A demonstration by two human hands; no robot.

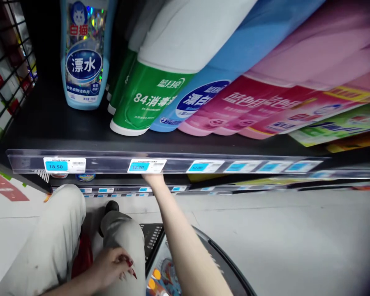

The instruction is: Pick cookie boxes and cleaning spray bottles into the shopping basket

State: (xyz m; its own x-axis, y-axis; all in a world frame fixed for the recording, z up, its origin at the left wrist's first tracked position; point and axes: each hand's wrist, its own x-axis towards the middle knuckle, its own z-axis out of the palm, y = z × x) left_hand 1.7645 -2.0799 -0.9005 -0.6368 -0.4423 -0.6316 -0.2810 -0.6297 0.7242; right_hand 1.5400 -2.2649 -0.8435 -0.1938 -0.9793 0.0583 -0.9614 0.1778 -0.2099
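My right hand (154, 178) reaches in below the shelf's front edge. Its fingers are hidden behind the clear price rail (105, 163), near a 12.00 price label (146, 165), so whatever they touch is out of sight. Over my knee rests my left hand (112, 265), loosely curled with red nails, fingertips apart and nothing visible in it. On the shelf above stand a light-blue bleach bottle (84, 65), a green-and-white disinfectant bottle (148, 96), a blue bleach bottle (188, 100) and several pink bottles (217, 105).
Below me is a dark shopping basket (222, 255) with packaged goods (163, 275) inside. A black wire mesh (10, 49) borders the shelf on the left. Green packs (336, 123) stand at the right. A lower shelf edge (126, 189) runs beneath, above the pale floor (283, 238).
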